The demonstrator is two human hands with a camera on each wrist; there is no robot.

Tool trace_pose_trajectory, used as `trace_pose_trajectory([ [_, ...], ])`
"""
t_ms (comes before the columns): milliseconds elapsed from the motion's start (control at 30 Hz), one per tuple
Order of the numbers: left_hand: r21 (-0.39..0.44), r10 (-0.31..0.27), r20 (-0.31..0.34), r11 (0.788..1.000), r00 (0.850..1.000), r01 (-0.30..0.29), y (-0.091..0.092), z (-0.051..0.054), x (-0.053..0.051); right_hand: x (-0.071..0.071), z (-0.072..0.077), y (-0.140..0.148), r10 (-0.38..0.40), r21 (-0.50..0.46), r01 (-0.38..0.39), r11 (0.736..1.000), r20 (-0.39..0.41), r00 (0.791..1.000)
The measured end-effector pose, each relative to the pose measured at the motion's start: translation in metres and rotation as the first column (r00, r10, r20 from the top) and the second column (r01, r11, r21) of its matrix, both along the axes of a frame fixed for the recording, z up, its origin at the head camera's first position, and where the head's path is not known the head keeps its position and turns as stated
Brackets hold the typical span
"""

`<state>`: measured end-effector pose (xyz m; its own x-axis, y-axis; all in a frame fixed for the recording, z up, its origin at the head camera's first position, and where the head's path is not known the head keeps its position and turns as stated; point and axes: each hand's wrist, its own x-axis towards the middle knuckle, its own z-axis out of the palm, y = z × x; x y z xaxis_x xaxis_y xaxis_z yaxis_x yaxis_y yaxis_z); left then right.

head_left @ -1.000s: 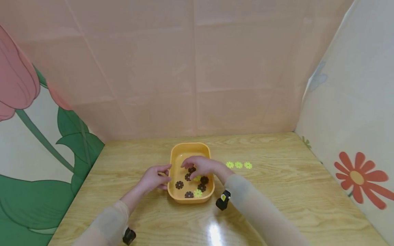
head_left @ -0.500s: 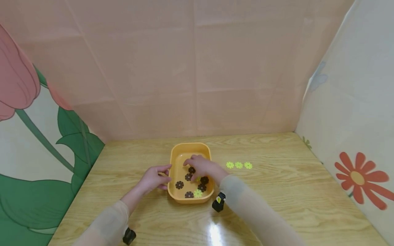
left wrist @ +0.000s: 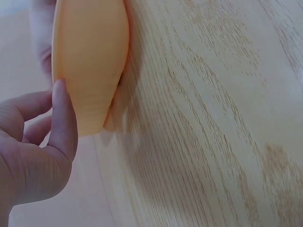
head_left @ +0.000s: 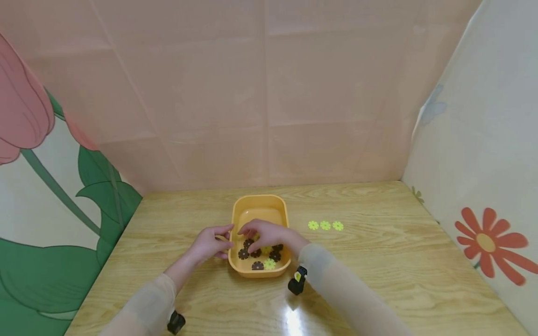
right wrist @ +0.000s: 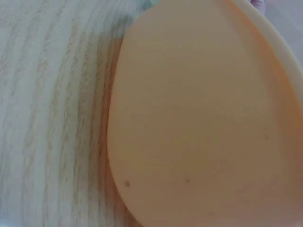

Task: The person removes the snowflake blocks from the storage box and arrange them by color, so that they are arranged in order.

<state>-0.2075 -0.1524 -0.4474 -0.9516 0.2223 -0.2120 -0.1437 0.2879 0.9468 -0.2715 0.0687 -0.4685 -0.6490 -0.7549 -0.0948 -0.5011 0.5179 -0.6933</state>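
Observation:
A yellow-orange plastic basin stands on the table, with dark brown flower-shaped discs and a few yellow-green flower-shaped discs on its floor. My left hand is at the basin's left side, thumb and index fingertips touching its edge; the left wrist view shows the thumb against the outer wall. Inside the basin, my right hand reaches over the discs with thumb and fingers apart, hiding some of them. The right wrist view shows the basin's outer wall, with the right hand out of sight.
Three yellow-green flower-shaped discs lie in a row on the wooden table, right of the basin. A pink backdrop rises behind the table, and printed flower panels flank both sides.
My right hand has moved left and nearer within the basin. Several dark brown discs have shifted leftward and nearer, now bunched by its thumb. The left hand keeps its place.

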Motion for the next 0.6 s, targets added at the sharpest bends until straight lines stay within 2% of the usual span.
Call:
trace_pose_trajectory([
  [167, -0.004, 0.006, -0.002, 1.0, 1.0, -0.006, 0.0, -0.001, -0.001, -0.006, 0.003, 0.006, -0.023, -0.037, 0.022, 0.999, -0.039, 0.999],
  [400, -0.003, 0.013, -0.003, 1.0, 1.0, -0.013, 0.0, -0.002, 0.0, -0.009, 0.01, 0.012, -0.097, 0.074, 0.102, 0.992, -0.062, 0.993],
  [600, 0.003, 0.007, -0.002, 1.0, 1.0, -0.007, 0.001, -0.001, 0.0, -0.009, 0.01, 0.012, -0.09, 0.139, 0.097, 0.986, -0.056, 0.994],
])
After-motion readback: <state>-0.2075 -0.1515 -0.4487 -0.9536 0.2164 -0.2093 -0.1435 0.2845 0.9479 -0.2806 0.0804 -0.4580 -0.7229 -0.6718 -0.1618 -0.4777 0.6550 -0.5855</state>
